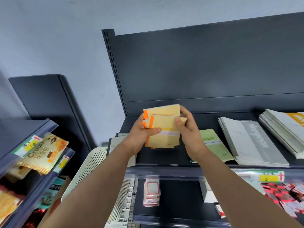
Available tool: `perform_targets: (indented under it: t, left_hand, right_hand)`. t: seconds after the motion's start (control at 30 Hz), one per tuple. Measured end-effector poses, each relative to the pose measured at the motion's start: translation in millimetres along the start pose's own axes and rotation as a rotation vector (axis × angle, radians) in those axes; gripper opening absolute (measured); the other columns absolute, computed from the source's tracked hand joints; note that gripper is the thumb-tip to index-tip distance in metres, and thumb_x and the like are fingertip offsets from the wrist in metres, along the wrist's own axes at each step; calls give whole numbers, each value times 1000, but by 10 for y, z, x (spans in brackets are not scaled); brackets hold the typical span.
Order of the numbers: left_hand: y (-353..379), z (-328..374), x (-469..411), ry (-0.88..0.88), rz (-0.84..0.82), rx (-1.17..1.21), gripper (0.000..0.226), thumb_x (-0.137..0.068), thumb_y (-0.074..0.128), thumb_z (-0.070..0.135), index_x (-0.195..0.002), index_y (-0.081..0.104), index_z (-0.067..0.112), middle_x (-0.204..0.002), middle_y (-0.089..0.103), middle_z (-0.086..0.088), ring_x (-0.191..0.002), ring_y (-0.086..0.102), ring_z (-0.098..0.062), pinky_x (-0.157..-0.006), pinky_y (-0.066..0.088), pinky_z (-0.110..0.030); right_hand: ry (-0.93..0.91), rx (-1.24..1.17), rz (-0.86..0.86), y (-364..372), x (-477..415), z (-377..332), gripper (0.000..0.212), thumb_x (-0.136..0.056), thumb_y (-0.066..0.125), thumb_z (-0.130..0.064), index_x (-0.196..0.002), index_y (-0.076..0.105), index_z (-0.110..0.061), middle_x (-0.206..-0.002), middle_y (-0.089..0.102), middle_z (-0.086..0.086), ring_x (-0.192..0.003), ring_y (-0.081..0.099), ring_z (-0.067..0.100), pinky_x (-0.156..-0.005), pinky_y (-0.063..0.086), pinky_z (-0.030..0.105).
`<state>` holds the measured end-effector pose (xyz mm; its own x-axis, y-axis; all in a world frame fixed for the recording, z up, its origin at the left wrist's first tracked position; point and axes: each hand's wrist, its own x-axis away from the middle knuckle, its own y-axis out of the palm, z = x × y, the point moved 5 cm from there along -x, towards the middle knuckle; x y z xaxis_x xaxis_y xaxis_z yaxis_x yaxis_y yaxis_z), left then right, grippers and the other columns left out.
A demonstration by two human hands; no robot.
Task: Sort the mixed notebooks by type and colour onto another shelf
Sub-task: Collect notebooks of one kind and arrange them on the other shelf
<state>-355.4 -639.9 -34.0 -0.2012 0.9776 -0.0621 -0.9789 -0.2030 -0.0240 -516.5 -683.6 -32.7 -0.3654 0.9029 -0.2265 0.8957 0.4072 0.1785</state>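
Observation:
Both hands hold a small stack of yellow notebooks [164,127] with orange spines above the dark top shelf [166,157]. My left hand [143,130] grips the stack at its spine side, thumb across the front cover. At the stack's right edge, my right hand [185,124] pinches the covers. The notebooks are fanned unevenly. On the shelf lie a green notebook [215,145] to the right and a grey-white notebook [118,142] to the left, partly hidden by my left arm.
Two piles of grey notebooks [251,142] and grey-orange ones [284,129] fill the shelf's right end. A white slatted basket [92,168] sits below left. Snack packets [44,152] hang on the left rack. Red-white packs [151,191] lie on the lower shelf.

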Motion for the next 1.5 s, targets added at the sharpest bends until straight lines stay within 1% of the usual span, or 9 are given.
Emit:
perform_targets:
  t: [0.17, 0.27, 0.47, 0.77, 0.93, 1.07, 1.2, 1.37, 1.5]
  left_hand:
    - [3, -250, 63, -26, 76, -13, 70, -62, 85, -2, -118, 49, 18, -118, 63, -9, -113, 59, -23, -94, 50, -33]
    - [7, -284, 32, 0, 85, 11, 88, -53, 91, 16, -128, 46, 5, -122, 64, -12, -115, 61, -25, -99, 50, -41]
    - [-45, -224, 15, -2, 67, -90, 47, -85, 70, 9, -129, 52, 14, -118, 67, -2, -111, 62, -18, -92, 52, -32]
    - [22, -301, -298, -129, 225, -451, 37, -83, 75, 27, -113, 60, 13, -105, 68, 0, -99, 65, -20, -84, 54, -35]
    - [105, -332, -312, -208, 294, -737, 53, -83, 73, 37, -124, 48, 14, -106, 58, 2, -92, 55, -16, -72, 42, -28]
    - [145, -355, -310, -165, 267, -914, 54, -84, 72, 32, -130, 50, 12, -119, 62, -7, -103, 58, -24, -81, 46, -30]
    - [-228, -106, -120, -30, 400, -938, 43, -90, 64, 29, -132, 55, 18, -130, 59, -1, -118, 55, -20, -93, 45, -34]
    - [-1163, -172, 237, -452, 367, -1098, 59, -79, 73, 49, -117, 54, 7, -116, 60, -10, -114, 52, -29, -87, 43, -34]
    - [-1406, -579, 391, -653, 159, -689, 43, -84, 70, 43, -109, 60, 10, -106, 65, -3, -99, 59, -23, -84, 47, -33]
  right_hand:
    - [179, 139, -181, 140, 149, 238, 99, -87, 67, -6, -151, 0, -38, -142, 39, -16, -126, 46, 8, -106, 34, 26]
    - [204, 245, -236, 179, 128, 203, 87, -94, 57, -4, -151, 2, -41, -134, 48, -13, -123, 46, 10, -107, 32, 27]
    - [117, 403, -37, -6, 20, 119, 45, -96, 51, -2, -132, 48, -28, -120, 61, -6, -116, 54, 13, -102, 44, 34]
    - [280, 608, 136, -111, -162, 318, 65, -101, 47, -20, -154, 11, -14, -143, 46, 7, -128, 47, 25, -98, 39, 31]
    - [388, 949, 119, -92, -309, 559, 46, -100, 45, -19, -142, 32, -3, -124, 57, 18, -116, 54, 33, -82, 44, 35]
    - [348, 1228, 82, -12, -347, 636, 52, -95, 52, -10, -142, 32, 0, -139, 44, 18, -131, 40, 31, -102, 38, 34]
    - [125, 1178, 67, 357, -226, 328, 68, -94, 49, 0, -151, 12, -4, -159, 12, 13, -148, 6, 25, -116, 14, 28]
    - [294, 914, -315, 1204, 143, 488, 64, -96, 49, -8, -150, 15, -8, -145, 36, 11, -131, 39, 25, -98, 38, 30]
    - [522, 900, -313, 1453, 121, 790, 71, -95, 47, -7, -150, 3, -2, -147, 32, 16, -128, 42, 29, -101, 44, 35]
